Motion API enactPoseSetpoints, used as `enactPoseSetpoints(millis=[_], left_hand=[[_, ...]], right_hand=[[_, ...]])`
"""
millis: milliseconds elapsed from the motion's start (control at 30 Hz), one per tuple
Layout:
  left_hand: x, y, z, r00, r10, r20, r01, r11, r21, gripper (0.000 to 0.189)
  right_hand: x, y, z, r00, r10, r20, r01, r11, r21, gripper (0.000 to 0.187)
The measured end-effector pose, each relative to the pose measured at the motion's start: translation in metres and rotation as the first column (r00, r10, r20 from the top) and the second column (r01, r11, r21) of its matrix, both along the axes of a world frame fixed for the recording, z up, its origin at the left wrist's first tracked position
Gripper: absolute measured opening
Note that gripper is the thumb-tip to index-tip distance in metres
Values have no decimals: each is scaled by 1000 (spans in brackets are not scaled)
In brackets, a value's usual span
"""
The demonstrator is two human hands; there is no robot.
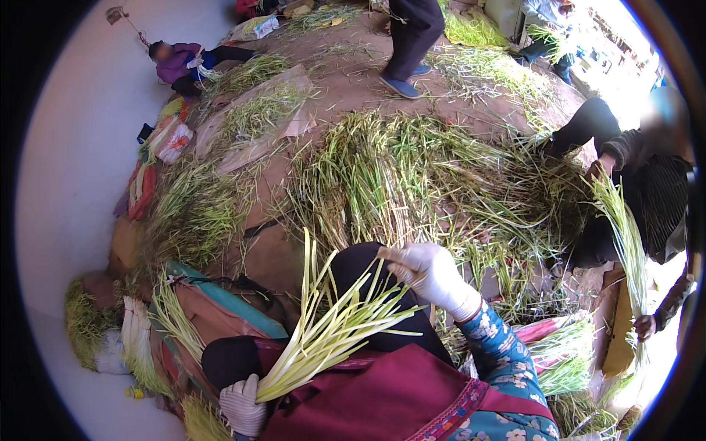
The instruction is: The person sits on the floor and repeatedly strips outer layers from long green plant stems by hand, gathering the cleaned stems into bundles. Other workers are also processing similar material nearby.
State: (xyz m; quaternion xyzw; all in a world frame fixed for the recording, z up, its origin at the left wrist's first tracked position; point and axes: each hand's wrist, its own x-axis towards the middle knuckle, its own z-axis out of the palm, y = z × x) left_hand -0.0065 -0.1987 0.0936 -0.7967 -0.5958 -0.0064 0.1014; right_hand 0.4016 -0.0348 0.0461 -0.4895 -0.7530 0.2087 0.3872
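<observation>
My left hand (242,405), in a ribbed whitish glove, grips a bunch of pale yellow-green chive-like leaves (331,336) by its lower end. The bunch fans up and to the right over my lap, above a maroon apron (353,397). My right hand (427,275), in a white glove, is raised just above the leaf tips with its fingers bent together. A thin leaf runs close below those fingertips; whether they pinch it I cannot tell. Before my knees lies a broad heap of green leaves and stalks (380,187).
Tied pale bundles (135,331) stand at left by a teal-edged cloth (220,297). Another person (651,182) sits at right holding a long bunch (623,231). A standing person's legs (411,44) are ahead; another person (187,63) sits by the wall. More leaves (568,353) lie at right.
</observation>
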Motion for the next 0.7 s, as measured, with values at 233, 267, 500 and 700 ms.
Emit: enactPoseSetpoints(millis=[233, 267, 500, 700], left_hand=[[1, -4, -1, 999, 39, 18, -39, 999, -1, 37], [1, -4, -1, 999, 32, 9, -32, 999, 2, 37], [-1, -4, -3, 997, 81, -5, -81, 994, -70, 36], [-17, -9, -11, 995, 56, 80, -59, 998, 32, 33]], right_hand=[[-38, 5, -4, 969, 131, 210, -170, 969, 179, 11], [-39, 4, -6, 974, 127, 187, -162, 969, 188, 10], [-25, -6, -19, 486, -339, -805, -199, 854, -480, 18], [29, -4, -49, 611, -535, -584, 83, 777, -624, 19]])
